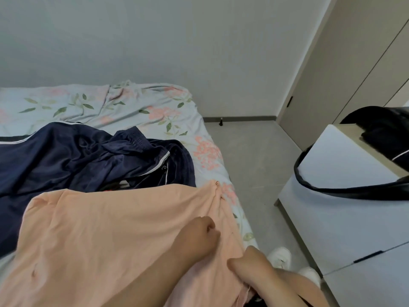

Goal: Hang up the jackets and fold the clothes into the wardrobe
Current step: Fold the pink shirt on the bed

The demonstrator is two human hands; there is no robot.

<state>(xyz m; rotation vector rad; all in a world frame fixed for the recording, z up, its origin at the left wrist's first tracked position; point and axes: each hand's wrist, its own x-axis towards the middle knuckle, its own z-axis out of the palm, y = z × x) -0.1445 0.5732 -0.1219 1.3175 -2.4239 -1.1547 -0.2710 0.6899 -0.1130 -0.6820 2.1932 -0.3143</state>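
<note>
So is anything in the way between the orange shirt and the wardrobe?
Only the wardrobe doors, which are shut. The floor from the orange shirt to them looks open; the white cabinet stands to one side.

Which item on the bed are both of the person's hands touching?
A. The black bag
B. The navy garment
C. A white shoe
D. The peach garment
D: the left hand and the right hand are both on the peach garment near its right edge, while the navy garment lies untouched behind it on the bed.
</note>
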